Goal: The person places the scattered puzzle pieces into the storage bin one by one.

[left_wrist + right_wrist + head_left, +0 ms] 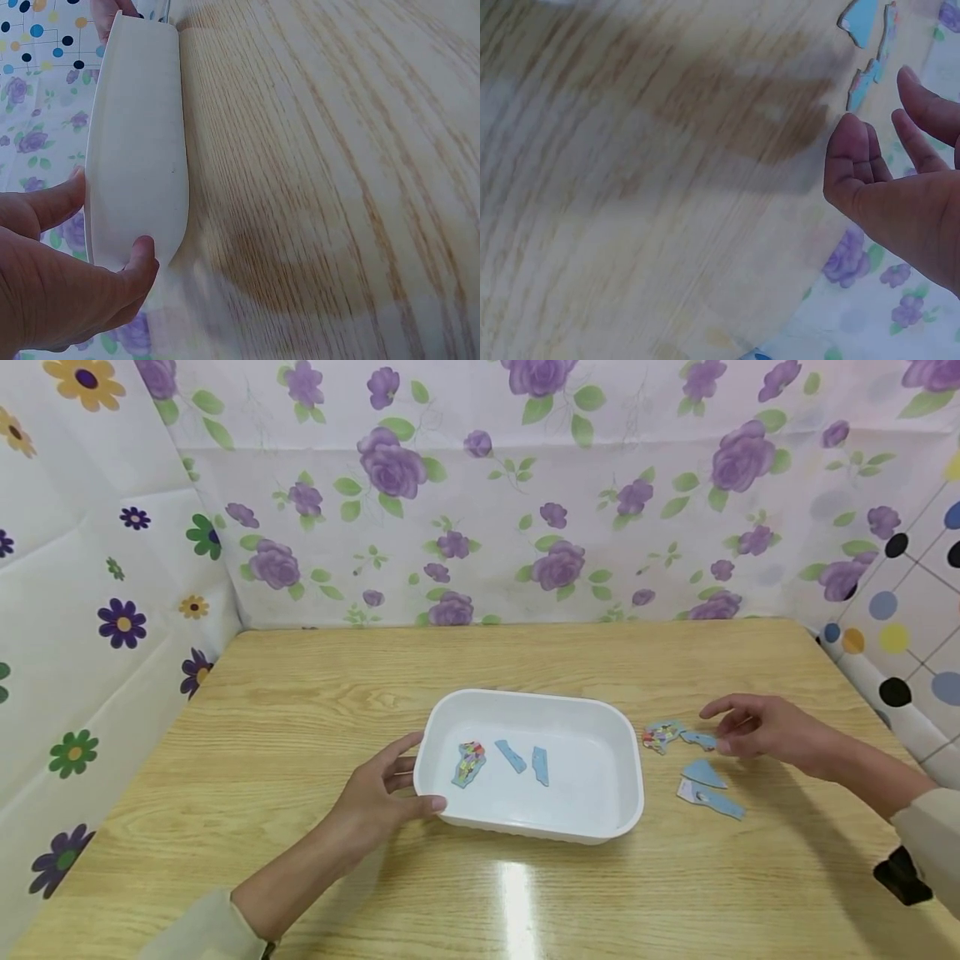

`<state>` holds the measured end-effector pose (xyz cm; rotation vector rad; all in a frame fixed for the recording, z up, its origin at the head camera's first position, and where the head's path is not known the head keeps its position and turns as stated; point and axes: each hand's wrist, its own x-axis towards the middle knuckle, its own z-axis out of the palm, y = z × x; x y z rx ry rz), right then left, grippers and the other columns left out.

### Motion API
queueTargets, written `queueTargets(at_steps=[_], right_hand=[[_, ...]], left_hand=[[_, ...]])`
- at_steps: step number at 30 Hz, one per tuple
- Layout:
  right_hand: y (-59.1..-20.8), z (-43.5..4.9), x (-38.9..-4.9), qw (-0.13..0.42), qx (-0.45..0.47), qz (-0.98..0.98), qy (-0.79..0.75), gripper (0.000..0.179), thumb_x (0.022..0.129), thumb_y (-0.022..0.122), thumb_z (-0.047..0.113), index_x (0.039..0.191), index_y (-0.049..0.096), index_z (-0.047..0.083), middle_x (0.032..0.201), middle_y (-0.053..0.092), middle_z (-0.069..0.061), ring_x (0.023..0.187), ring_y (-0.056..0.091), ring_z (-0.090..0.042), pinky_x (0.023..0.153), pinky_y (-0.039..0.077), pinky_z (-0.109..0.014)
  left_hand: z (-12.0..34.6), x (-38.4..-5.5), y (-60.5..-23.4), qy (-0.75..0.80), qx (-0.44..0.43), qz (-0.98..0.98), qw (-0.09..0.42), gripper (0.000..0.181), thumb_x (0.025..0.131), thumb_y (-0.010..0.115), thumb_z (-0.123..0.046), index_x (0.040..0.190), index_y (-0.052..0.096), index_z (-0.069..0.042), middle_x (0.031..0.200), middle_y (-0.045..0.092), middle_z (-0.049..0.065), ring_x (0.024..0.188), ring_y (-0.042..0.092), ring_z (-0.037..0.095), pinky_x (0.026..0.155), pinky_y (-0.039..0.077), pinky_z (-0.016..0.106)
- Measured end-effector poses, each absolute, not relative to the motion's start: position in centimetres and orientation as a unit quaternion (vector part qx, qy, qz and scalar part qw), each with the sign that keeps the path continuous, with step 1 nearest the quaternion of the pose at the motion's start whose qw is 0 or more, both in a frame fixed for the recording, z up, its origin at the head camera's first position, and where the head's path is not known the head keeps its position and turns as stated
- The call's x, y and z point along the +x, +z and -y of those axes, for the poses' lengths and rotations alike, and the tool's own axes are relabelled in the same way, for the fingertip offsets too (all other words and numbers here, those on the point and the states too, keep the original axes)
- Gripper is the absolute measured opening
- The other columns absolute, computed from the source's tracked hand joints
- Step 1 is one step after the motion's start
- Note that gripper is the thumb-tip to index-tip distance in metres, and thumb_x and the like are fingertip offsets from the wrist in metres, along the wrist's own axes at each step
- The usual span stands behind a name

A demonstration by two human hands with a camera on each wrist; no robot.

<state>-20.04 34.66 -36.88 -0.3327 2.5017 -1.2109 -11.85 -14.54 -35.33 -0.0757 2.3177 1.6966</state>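
A white plastic tub [525, 832] stands on the table with three flat puzzle pieces inside. One is a multicoloured piece [468, 765]; the others are a slanted blue piece [511, 756] and an upright-lying blue piece [540, 766]. My left hand [381, 792] grips the tub's left end, thumb at the near corner and fingers along the far side. To the right of the tub, my right hand [761, 728] hovers with loosely bent fingers by a small blue piece [699, 740]. Whether its fingertips touch that piece, I cannot tell. Nothing shows between its fingers.
More pieces lie right of the tub: a colourful piece [662, 736], a blue triangular piece [703, 772] and a long blue-and-white piece [711, 798]. They rest on the wood-grain table [315, 693]. A flowered cloth [480, 510] hangs behind the table's far edge.
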Motion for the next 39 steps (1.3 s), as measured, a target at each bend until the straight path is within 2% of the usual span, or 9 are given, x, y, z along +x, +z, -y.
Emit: queueTargets(at_steps=[7,13,26,39], right_hand=[[-38.1,-34.4,-20.1,0.148,-0.109,-0.901,-0.393,0.054,0.082,0.076,0.015,0.127,0.053,-0.002,0.120,0.050,-0.022,0.093,0.050,-0.020,0.069,0.050,-0.026],[-38.9,-34.1,-20.2,0.118,-0.122,-0.913,-0.370,0.050,0.080,0.079,0.016,0.123,0.059,-0.001,0.116,0.048,-0.017,0.093,0.041,-0.024,0.070,0.040,-0.026],[-39.7,-34.0,-20.4,0.075,-0.123,-0.925,-0.353,0.031,0.080,0.078,0.014,0.108,0.069,0.002,0.108,0.056,-0.012,0.087,0.045,-0.021,0.069,0.042,-0.026],[-40.0,-33.9,-19.9,0.066,-0.107,-0.930,-0.346,0.031,0.083,0.076,0.016,0.109,0.068,0.003,0.109,0.047,-0.011,0.090,0.042,-0.021,0.070,0.041,-0.025]], left_hand=[[14.6,-11.8,-35.4,0.590,-0.027,-0.796,0.134,0.084,0.075,0.083,-0.011,0.146,0.039,-0.024,0.132,0.055,0.010,0.120,0.055,0.024,0.094,0.051,0.036],[14.6,-11.8,-35.4,0.595,-0.024,-0.792,0.136,0.084,0.075,0.082,-0.011,0.146,0.039,-0.023,0.132,0.055,0.010,0.120,0.055,0.025,0.093,0.051,0.036],[14.7,-11.7,-35.3,0.592,-0.026,-0.794,0.135,0.083,0.075,0.083,-0.012,0.145,0.039,-0.024,0.133,0.055,0.010,0.120,0.055,0.025,0.094,0.051,0.036],[14.6,-11.8,-35.4,0.592,-0.025,-0.794,0.136,0.084,0.075,0.083,-0.013,0.146,0.039,-0.024,0.133,0.055,0.010,0.120,0.055,0.025,0.095,0.050,0.037]])
